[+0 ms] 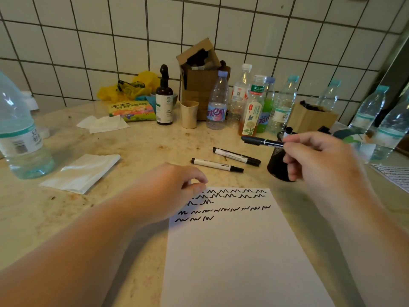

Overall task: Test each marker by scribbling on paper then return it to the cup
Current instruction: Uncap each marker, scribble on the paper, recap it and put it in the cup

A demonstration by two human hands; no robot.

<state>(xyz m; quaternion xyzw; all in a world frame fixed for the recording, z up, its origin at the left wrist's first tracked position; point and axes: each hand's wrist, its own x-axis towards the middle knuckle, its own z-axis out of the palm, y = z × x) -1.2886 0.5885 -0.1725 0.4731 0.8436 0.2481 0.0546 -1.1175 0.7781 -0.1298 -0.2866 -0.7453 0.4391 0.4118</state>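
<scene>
paper [243, 251] nearest, scribble rows up top. left hand [174, 189] rests on its top-left corner, fingers loosely curled, holding nothing, so sheet could slide if it lifts. right hand [321, 156] pinches black marker [262, 141] by one end, sideways above black cup [276, 167]; loose-looking grip, might drop it or tip cup. two markers [234, 157] lying on counter just beyond, could roll.

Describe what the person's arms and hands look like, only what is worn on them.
Both forearms are bare with no sleeves in view. The left hand and the right hand wear no gloves, and no watch, bracelet or ring shows on either. The right hand is slightly blurred, so small details there cannot be made out.
</scene>
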